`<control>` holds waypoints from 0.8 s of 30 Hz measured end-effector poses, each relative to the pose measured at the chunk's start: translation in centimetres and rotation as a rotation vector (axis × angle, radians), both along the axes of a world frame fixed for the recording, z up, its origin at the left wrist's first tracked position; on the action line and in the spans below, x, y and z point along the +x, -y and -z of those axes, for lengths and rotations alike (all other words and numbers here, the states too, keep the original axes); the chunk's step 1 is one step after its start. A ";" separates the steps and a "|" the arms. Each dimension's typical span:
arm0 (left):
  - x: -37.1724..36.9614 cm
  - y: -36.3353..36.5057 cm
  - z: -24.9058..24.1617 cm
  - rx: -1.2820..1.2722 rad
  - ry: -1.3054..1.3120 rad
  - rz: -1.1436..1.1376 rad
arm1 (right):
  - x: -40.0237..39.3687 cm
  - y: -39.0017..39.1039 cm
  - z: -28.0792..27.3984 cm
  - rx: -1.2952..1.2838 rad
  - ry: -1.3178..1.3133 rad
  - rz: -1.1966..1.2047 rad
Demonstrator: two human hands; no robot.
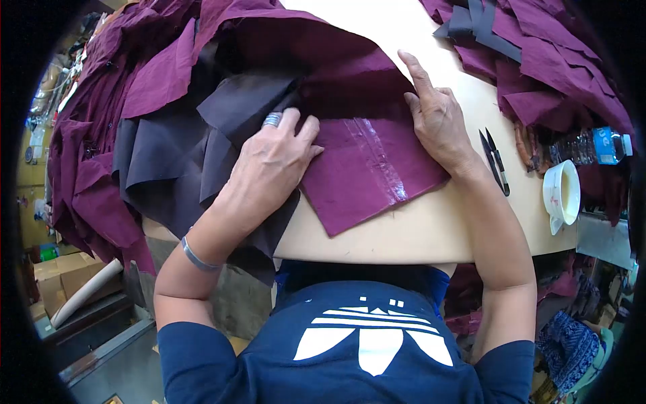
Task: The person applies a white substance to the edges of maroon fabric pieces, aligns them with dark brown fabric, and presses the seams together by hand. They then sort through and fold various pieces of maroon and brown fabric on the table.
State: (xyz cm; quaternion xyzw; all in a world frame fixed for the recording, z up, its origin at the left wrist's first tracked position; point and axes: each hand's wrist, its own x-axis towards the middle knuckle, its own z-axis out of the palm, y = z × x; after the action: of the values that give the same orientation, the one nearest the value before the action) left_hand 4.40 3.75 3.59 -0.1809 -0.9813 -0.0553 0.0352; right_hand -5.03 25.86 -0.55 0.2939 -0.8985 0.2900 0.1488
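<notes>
A maroon piece of cloth (pixel 343 172) lies on the table in front of me, with a strip of shiny clear tape (pixel 380 161) down it. Its upper part curves up into a shaded fold. My left hand (pixel 276 155), with a ring and a bracelet, has its fingers bent and pinched at the edge of the dark grey cloth (pixel 235 111), beside the maroon piece. At the maroon cloth's right edge rests my right hand (pixel 439 124), index finger stretched out and the other fingers partly curled. What lies under its palm is hidden.
A big heap of maroon cloth (pixel 101 168) hangs over the table's left side. More maroon and dark pieces (pixel 538 60) are piled at the back right. Thread snips (pixel 494 161), a white cup (pixel 561 196) and a plastic bottle (pixel 592 146) are to the right.
</notes>
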 end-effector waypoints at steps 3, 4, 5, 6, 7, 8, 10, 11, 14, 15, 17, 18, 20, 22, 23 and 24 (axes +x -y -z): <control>-0.9 -0.3 -0.3 -0.053 -0.032 0.223 | 0.1 0.1 -0.7 -0.016 0.188 0.072; -1.3 -0.5 -0.4 -0.071 -0.073 0.336 | 0.2 0.0 -0.7 -0.034 0.200 0.059; -1.5 -1.2 -0.6 -0.058 -0.102 0.427 | 0.2 -0.3 -0.7 -0.051 0.209 0.046; -1.7 -1.8 0.1 0.005 -0.099 0.457 | 0.3 -0.5 -0.8 -0.067 0.219 0.029; -2.0 -2.4 0.4 0.038 -0.050 0.466 | 0.3 -0.7 -0.9 -0.082 0.228 0.011; -2.4 -2.9 0.5 0.073 -0.001 0.475 | 0.3 -0.9 -1.0 -0.095 0.236 -0.012; -3.9 -3.7 0.6 0.135 -0.037 0.566 | 0.2 -1.1 -1.1 -0.061 0.208 -0.003; -4.7 -4.0 0.5 0.166 -0.056 0.612 | 0.1 -1.1 -1.0 -0.014 0.170 0.031; -6.9 -4.3 0.4 0.179 0.080 0.633 | -0.2 -1.0 -0.2 0.064 -0.055 0.068; -7.6 -4.4 0.0 0.164 0.172 0.628 | -0.3 -0.9 0.2 0.077 -0.146 0.069; -8.2 -4.5 -0.1 0.172 0.220 0.634 | -0.4 -0.8 0.6 0.113 -0.148 0.060; -8.3 -4.7 -0.2 0.163 0.233 0.631 | -0.5 -0.8 0.8 0.132 -0.151 0.057; -8.3 -4.7 -0.2 0.204 0.273 0.592 | -0.6 -0.8 1.1 0.111 -0.188 0.041; -8.1 -4.5 0.2 0.259 0.258 0.578 | -0.6 -0.9 1.1 0.109 -0.194 0.032; -8.0 -4.3 0.7 0.292 0.222 0.584 | -0.5 -0.9 0.9 0.115 -0.183 0.030; -7.9 -4.2 1.1 0.324 0.184 0.588 | -0.4 -0.8 0.7 0.120 -0.173 0.028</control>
State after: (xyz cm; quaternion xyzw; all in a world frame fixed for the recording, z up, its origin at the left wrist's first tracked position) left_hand -3.50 7.91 2.52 -0.4421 -0.8648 -0.2341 -0.0427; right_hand -5.47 26.66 -1.29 0.3137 -0.9021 0.2068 0.2122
